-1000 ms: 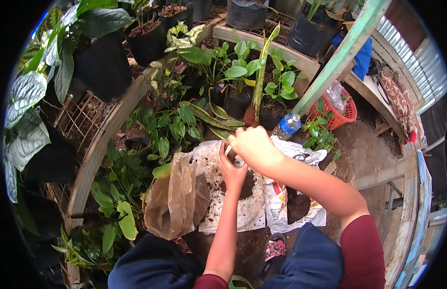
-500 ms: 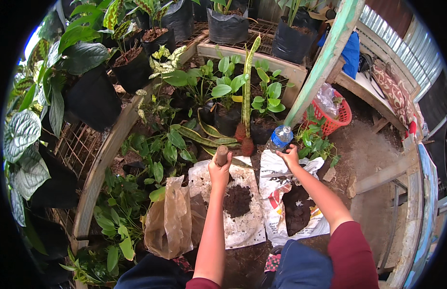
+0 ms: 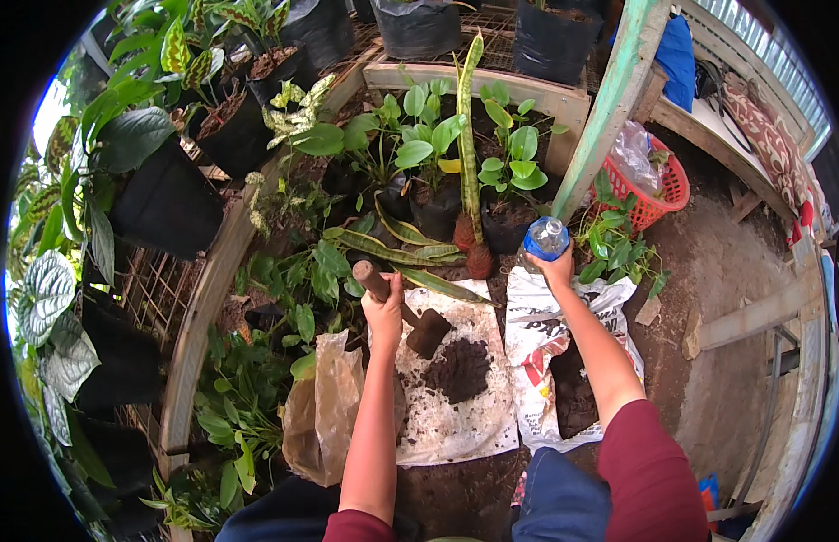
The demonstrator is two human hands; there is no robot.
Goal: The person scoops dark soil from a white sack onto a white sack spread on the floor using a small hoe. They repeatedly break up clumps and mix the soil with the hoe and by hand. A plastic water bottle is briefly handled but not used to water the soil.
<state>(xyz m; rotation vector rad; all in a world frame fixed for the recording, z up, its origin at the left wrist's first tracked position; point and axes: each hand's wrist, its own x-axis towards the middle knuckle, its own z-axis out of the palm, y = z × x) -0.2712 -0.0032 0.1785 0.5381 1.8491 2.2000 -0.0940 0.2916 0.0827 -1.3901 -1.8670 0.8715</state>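
Observation:
My left hand [image 3: 383,312] is closed round the wooden handle of a trowel [image 3: 427,334], whose dirty blade hangs over a white sack sheet [image 3: 492,415]. A dark soil heap [image 3: 456,370] lies on that sheet, beside the blade. My right hand [image 3: 555,269] grips a clear plastic bottle [image 3: 547,238] with a blue label, held above the far edge of a printed white sack [image 3: 534,406]. Dark soil [image 3: 575,397] shows in the sack's opening. Beyond the sheet lie variegated snake plant leaves [image 3: 383,244], and one tall snake plant [image 3: 470,154] stands upright with a reddish root ball.
A crumpled brown plastic bag [image 3: 325,411] stands left of the sheet. Potted plants in black bags [image 3: 167,203] line the left and back. A green post [image 3: 609,113] rises near a red basket [image 3: 650,194]. Wooden bench framing [image 3: 754,316] runs along the right.
My left hand has moved left and tilted the trowel, so its blade now shows. The bottle has shifted slightly right and nearer, with my right hand now wrapped round it. The view has shifted too.

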